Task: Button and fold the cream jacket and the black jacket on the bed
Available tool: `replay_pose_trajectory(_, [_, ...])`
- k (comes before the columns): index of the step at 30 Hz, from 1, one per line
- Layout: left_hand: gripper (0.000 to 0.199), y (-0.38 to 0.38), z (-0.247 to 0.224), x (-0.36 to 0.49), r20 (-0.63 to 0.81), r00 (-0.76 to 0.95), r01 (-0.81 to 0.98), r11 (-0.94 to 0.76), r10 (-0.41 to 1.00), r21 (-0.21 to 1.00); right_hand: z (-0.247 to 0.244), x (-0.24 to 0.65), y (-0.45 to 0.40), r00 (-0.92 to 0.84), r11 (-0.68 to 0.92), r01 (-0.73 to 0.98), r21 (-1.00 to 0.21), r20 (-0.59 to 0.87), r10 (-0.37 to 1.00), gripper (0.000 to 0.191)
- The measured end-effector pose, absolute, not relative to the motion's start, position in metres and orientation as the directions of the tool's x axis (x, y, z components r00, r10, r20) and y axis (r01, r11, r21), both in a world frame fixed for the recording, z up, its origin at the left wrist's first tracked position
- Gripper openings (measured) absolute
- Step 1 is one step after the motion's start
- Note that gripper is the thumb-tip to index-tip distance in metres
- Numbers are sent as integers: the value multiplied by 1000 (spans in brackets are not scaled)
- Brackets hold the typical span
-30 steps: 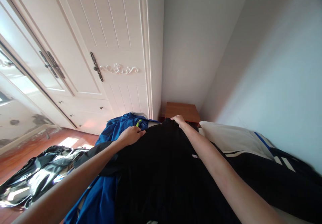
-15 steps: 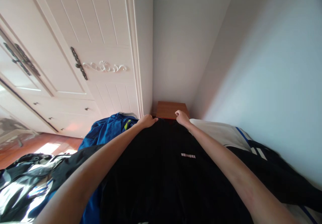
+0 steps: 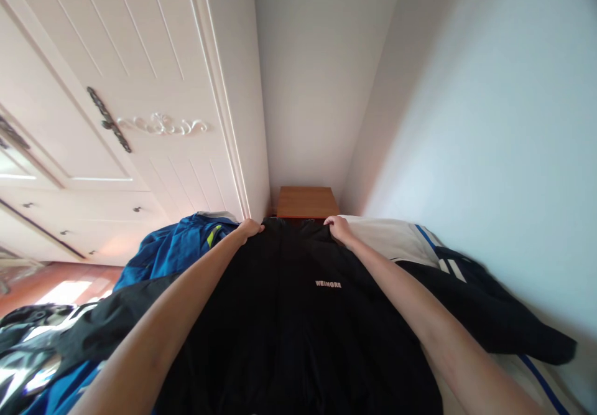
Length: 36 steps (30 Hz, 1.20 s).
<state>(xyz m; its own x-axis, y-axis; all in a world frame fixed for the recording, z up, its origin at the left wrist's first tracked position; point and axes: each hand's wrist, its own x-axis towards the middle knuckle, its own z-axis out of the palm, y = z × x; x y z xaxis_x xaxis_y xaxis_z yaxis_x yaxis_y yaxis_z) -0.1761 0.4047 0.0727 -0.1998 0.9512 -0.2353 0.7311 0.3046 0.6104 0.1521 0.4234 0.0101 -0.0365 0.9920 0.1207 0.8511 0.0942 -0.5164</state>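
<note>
A black jacket (image 3: 289, 321) with white lettering on its chest lies spread out in front of me, its sleeves reaching out to both sides. At the left side of its collar, my left hand (image 3: 250, 228) is closed on the fabric. My right hand (image 3: 339, 228) pinches the jacket near the right side of the collar. Both arms stretch forward over the jacket and cover parts of its shoulders.
Blue clothing (image 3: 170, 247) lies on the left, with a heap of clothes at the lower left. White clothing with blue stripes (image 3: 387, 237) is on the right. A wooden stand (image 3: 308, 202) is beyond the collar, between a white wardrobe (image 3: 177, 172) and the wall.
The camera view has shifted to the right. My right hand has come down onto the jacket's collar area and taken hold of it. My hands are slightly farther apart, and the collar looks more spread.
</note>
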Motion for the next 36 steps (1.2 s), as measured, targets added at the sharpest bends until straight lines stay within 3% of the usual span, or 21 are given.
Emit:
replay_pose_trajectory(6, [17, 398, 55, -170, -200, -226, 716, 302, 953, 629, 4, 150, 428, 66, 44, 836, -547, 179, 982, 32])
replay_pose_trajectory(12, [22, 399, 44, -165, -49, -214, 789, 202, 976, 580, -1, 156, 427, 92, 8, 824, -567, 148, 985, 28])
replay_pose_trajectory(17, [40, 395, 55, -166, 96, -196, 827, 112, 976, 551, 14, 153, 424, 83, 35, 825, -564, 182, 980, 38])
replay_pose_trajectory(19, [46, 394, 60, -163, 206, -32, 864, -77, 978, 497, 25, 140, 419, 32, 103, 824, -558, 226, 974, 43])
replay_pose_trajectory(21, [52, 396, 62, -159, 259, 282, 854, -365, 924, 371, 34, 124, 411, -114, 249, 812, -527, 276, 954, 43])
replay_pose_trajectory(23, [62, 401, 57, -155, 181, 510, 801, -541, 841, 257, 38, 108, 402, -319, 411, 790, -455, 267, 909, 44])
replay_pose_trajectory(24, [67, 403, 53, -155, 111, 538, 803, -548, 836, 235, 38, 103, 398, -394, 450, 790, -418, 217, 893, 51])
replay_pose_trajectory(26, [77, 408, 40, -157, -18, 498, 846, -482, 867, 229, 33, 102, 393, -420, 409, 837, -363, 54, 906, 71])
replay_pose_trajectory(28, [81, 412, 26, -163, -80, 458, 871, -429, 885, 240, 25, 109, 392, -331, 286, 898, -335, -84, 940, 80])
replay_pose_trajectory(36, [72, 408, -1, -172, 44, 445, 879, -446, 895, 168, 5, 133, 400, -309, 272, 921, -279, -99, 946, 80])
